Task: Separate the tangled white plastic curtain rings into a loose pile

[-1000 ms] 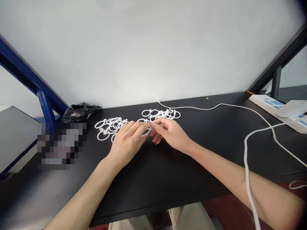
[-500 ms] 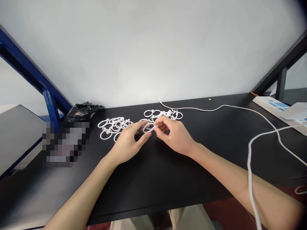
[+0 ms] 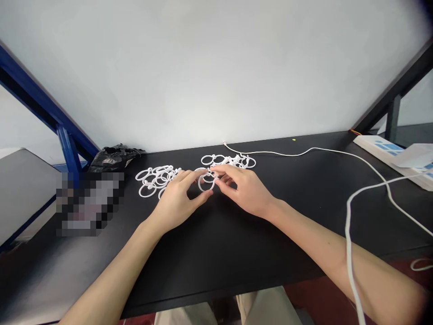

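Observation:
A white curtain ring (image 3: 199,186) stands tilted up between my two hands above the black table. My left hand (image 3: 177,195) curves around its left side, thumb tip at its lower edge and fingers at its top. On the other side, the thumb and fingers of my right hand (image 3: 248,187) pinch the ring's right edge; a small part there is mostly hidden by the fingertips. A pile of white curtain rings (image 3: 148,189) with small eyelets lies beside my left hand. Behind my right hand lies another group of white curtain rings (image 3: 249,162).
A white cable (image 3: 267,152) runs along the back of the black table (image 3: 230,253) and loops over my right forearm. A white power strip (image 3: 379,146) is at the far right. A crumpled black plastic bag (image 3: 113,158) and a blurred patch are on the left.
The curtain ring has turned from lying nearly flat to more upright between my fingers. My right fingers have shifted slightly left over its top.

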Tool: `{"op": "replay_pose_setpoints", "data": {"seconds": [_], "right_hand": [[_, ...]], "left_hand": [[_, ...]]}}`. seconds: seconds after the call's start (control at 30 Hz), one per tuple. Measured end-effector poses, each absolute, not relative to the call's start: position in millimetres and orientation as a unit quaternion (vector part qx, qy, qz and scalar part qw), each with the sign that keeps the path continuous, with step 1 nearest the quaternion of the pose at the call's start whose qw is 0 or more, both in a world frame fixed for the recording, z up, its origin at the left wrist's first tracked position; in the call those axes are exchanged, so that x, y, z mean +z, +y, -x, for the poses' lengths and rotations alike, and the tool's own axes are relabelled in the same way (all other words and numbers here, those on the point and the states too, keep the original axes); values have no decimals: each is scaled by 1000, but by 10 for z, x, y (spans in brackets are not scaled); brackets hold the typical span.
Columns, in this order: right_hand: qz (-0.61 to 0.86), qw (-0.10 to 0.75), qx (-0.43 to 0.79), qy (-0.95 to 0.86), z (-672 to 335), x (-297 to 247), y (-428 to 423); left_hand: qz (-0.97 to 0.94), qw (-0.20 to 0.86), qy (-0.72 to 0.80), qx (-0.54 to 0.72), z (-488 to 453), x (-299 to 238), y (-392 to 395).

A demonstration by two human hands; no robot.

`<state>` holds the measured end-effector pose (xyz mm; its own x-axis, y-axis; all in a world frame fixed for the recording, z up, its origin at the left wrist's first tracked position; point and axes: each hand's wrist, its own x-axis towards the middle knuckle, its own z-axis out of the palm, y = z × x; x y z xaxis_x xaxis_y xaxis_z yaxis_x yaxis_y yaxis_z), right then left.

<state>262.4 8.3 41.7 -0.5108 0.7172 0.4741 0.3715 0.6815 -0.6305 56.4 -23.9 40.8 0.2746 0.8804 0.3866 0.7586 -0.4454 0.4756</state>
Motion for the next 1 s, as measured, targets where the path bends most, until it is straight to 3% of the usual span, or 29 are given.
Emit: {"op": "replay_pose_setpoints", "data": {"seconds": [0.87,1.0], "right_hand": [[339,351,200,-849,-2542,352,27],[372,340,191,-843,-2541,312,64]], "left_hand": [[-813,70,498,293,-573,350,-228],[-791,2,533,300,-547,344,-189]]}}
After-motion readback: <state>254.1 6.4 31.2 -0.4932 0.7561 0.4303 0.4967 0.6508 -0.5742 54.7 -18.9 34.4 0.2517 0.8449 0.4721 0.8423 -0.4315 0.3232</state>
